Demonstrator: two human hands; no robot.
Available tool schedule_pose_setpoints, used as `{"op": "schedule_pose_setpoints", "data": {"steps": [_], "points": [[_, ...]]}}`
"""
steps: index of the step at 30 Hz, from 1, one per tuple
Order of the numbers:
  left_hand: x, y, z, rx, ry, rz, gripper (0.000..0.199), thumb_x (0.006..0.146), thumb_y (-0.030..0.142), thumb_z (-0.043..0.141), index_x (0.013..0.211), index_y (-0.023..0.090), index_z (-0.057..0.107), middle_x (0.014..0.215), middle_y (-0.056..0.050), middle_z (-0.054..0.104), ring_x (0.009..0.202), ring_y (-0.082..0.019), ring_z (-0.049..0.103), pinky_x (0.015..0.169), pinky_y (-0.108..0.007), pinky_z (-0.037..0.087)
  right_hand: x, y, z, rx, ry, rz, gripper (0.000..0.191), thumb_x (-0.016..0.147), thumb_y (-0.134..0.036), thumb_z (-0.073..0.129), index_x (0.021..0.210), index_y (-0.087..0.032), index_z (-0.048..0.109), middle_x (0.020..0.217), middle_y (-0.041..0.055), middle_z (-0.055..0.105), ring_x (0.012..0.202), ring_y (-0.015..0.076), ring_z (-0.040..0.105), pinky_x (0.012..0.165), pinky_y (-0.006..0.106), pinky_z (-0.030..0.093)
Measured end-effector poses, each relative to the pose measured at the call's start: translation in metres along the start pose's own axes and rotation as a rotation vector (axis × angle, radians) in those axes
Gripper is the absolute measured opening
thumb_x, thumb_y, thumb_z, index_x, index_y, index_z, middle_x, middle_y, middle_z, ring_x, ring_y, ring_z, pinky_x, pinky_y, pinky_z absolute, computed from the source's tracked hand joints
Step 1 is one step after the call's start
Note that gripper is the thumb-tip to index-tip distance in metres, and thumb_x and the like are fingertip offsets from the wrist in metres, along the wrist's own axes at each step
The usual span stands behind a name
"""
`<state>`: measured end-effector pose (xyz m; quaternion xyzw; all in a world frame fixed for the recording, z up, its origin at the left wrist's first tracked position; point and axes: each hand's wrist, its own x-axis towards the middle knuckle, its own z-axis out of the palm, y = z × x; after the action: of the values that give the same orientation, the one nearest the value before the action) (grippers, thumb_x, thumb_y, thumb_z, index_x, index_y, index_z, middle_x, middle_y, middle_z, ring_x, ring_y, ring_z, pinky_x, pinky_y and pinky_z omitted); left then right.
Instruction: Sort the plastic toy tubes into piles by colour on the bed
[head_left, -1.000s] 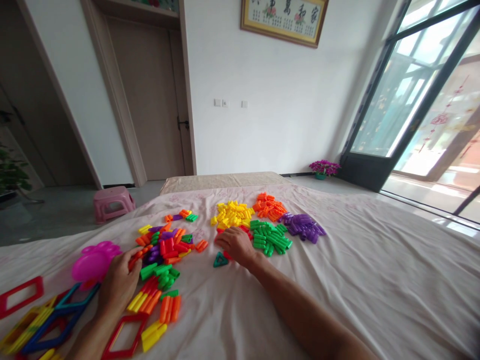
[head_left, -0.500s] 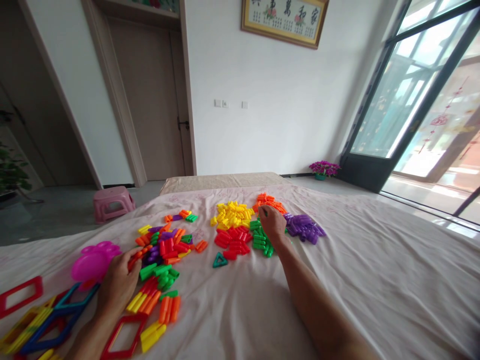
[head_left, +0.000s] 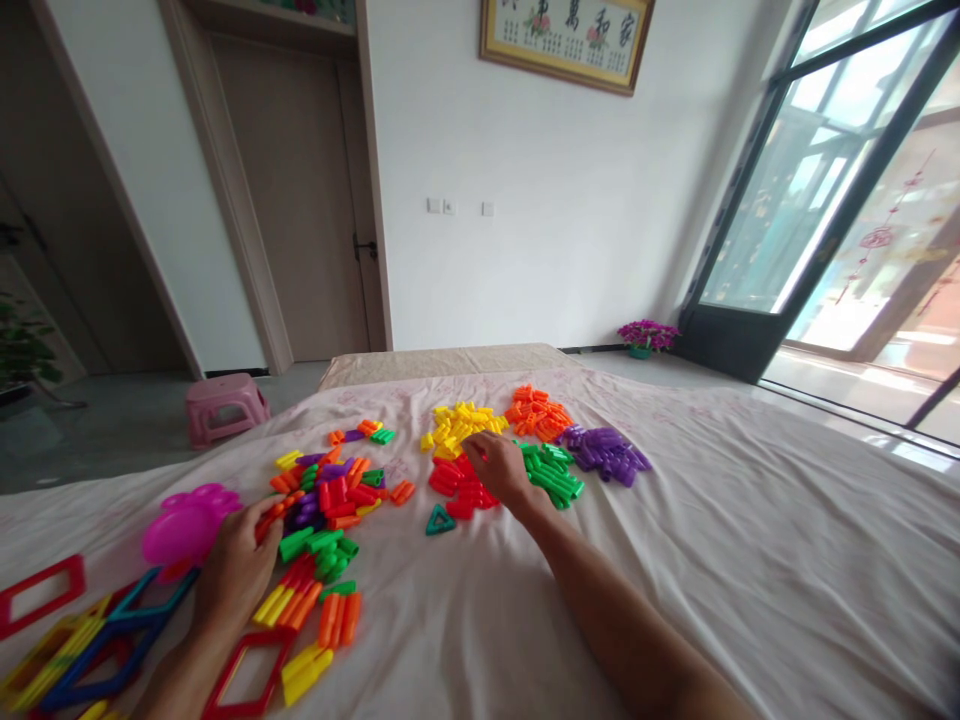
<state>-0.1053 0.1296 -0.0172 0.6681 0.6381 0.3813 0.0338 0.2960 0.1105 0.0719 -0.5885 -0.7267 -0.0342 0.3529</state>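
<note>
My left hand (head_left: 238, 562) rests at the left side of a mixed heap of plastic tube-shaped building pieces (head_left: 341, 492). Its fingers are closed on an orange tube piece (head_left: 271, 516). My right hand (head_left: 496, 466) is over the pile of red pieces (head_left: 457, 482), just in front of the yellow pieces (head_left: 463, 428). Its fingers are bent together, and whatever they hold, if anything, is hidden. Right of this hand are the green pieces (head_left: 555, 474), with orange pieces (head_left: 537, 414) behind them and purple pieces (head_left: 609, 456) farther right.
A teal triangle frame (head_left: 440, 519) lies before the red pile. Left of my left hand are a pink paw-shaped dish (head_left: 184, 522) and several coloured frames (head_left: 105, 650). Loose green pieces (head_left: 322, 550) and a red frame (head_left: 247, 672) lie nearer. A wrinkled cloth (head_left: 712, 560) covers the surface.
My right hand has moved left from the orange and green piles to the red and yellow ones, uncovering the orange pile. My left hand has stayed in place.
</note>
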Motion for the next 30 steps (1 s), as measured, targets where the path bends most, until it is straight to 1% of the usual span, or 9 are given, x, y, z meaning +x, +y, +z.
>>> {"op": "schedule_pose_setpoints", "data": {"steps": [4, 8, 14, 18, 20, 23, 25, 28, 30], "points": [[0.000, 0.000, 0.000, -0.004, 0.004, 0.001, 0.041, 0.085, 0.039, 0.045, 0.115, 0.017, 0.062, 0.107, -0.011, 0.066, 0.104, -0.028, 0.062, 0.096, -0.042, 0.048, -0.017, -0.035, 0.014, 0.085, -0.179, -0.251, 0.022, 0.097, -0.024, 0.050, 0.089, -0.021, 0.071, 0.086, 0.0030, 0.071, 0.081, 0.0138, 0.064, 0.072, 0.022, 0.041], [-0.001, 0.001, 0.000, -0.025, 0.003, 0.007, 0.040, 0.086, 0.038, 0.045, 0.116, 0.018, 0.062, 0.108, -0.011, 0.066, 0.105, -0.027, 0.061, 0.096, -0.042, 0.047, -0.033, -0.059, 0.025, 0.171, -0.313, -0.424, 0.019, 0.095, -0.026, 0.054, 0.105, -0.021, 0.069, 0.102, 0.0047, 0.072, 0.092, 0.0161, 0.066, 0.081, 0.025, 0.045], [-0.001, 0.002, 0.000, -0.026, 0.009, -0.004, 0.041, 0.086, 0.039, 0.044, 0.115, 0.017, 0.062, 0.110, -0.011, 0.066, 0.108, -0.028, 0.061, 0.097, -0.041, 0.047, -0.050, -0.080, 0.032, 0.282, -0.464, -0.660, 0.043, 0.092, -0.034, 0.058, 0.132, -0.020, 0.055, 0.129, 0.0068, 0.063, 0.117, 0.0190, 0.059, 0.100, 0.029, 0.041], [-0.001, 0.002, 0.000, -0.021, 0.013, 0.000, 0.041, 0.085, 0.038, 0.045, 0.116, 0.018, 0.062, 0.111, -0.011, 0.066, 0.107, -0.027, 0.062, 0.097, -0.041, 0.048, -0.061, -0.093, 0.035, 0.252, -0.515, -0.760, 0.061, 0.093, -0.041, 0.056, 0.148, -0.022, 0.038, 0.148, 0.0089, 0.047, 0.128, 0.0212, 0.051, 0.106, 0.032, 0.038], [-0.001, 0.002, 0.000, -0.023, 0.015, 0.010, 0.040, 0.085, 0.038, 0.045, 0.116, 0.018, 0.062, 0.111, -0.011, 0.066, 0.107, -0.027, 0.062, 0.097, -0.041, 0.048, -0.066, -0.099, 0.036, 0.214, -0.519, -0.807, 0.062, 0.096, -0.046, 0.053, 0.151, -0.024, 0.033, 0.153, 0.0098, 0.040, 0.131, 0.0232, 0.047, 0.107, 0.035, 0.037], [-0.001, 0.001, 0.000, -0.025, 0.016, 0.019, 0.039, 0.086, 0.037, 0.045, 0.116, 0.018, 0.062, 0.111, -0.011, 0.067, 0.107, -0.027, 0.062, 0.097, -0.040, 0.048, -0.070, -0.104, 0.037, 0.195, -0.500, -0.861, 0.059, 0.098, -0.051, 0.048, 0.150, -0.026, 0.035, 0.153, 0.0096, 0.040, 0.134, 0.0241, 0.043, 0.109, 0.036, 0.033], [-0.001, 0.001, 0.000, -0.023, 0.012, 0.017, 0.040, 0.086, 0.037, 0.045, 0.116, 0.018, 0.062, 0.112, -0.011, 0.066, 0.108, -0.027, 0.061, 0.098, -0.041, 0.048, -0.069, -0.106, 0.040, 0.205, -0.502, -0.871, 0.055, 0.097, -0.051, 0.048, 0.146, -0.027, 0.039, 0.148, 0.0092, 0.046, 0.131, 0.0230, 0.046, 0.108, 0.035, 0.034], [-0.002, 0.003, 0.000, -0.006, 0.014, 0.007, 0.040, 0.087, 0.037, 0.045, 0.117, 0.018, 0.062, 0.113, -0.012, 0.065, 0.110, -0.027, 0.060, 0.099, -0.042, 0.047, -0.067, -0.105, 0.045, 0.219, -0.526, -0.819, 0.053, 0.094, -0.052, 0.052, 0.140, -0.025, 0.046, 0.129, 0.0088, 0.061, 0.115, 0.0211, 0.057, 0.101, 0.033, 0.038], [-0.003, 0.005, -0.001, 0.001, 0.018, 0.005, 0.041, 0.087, 0.037, 0.044, 0.118, 0.018, 0.062, 0.112, -0.012, 0.065, 0.110, -0.027, 0.060, 0.099, -0.042, 0.046, -0.065, -0.103, 0.048, 0.213, -0.525, -0.769, 0.055, 0.090, -0.053, 0.057, 0.136, -0.023, 0.049, 0.116, 0.0079, 0.066, 0.105, 0.0215, 0.061, 0.095, 0.033, 0.041]]}}
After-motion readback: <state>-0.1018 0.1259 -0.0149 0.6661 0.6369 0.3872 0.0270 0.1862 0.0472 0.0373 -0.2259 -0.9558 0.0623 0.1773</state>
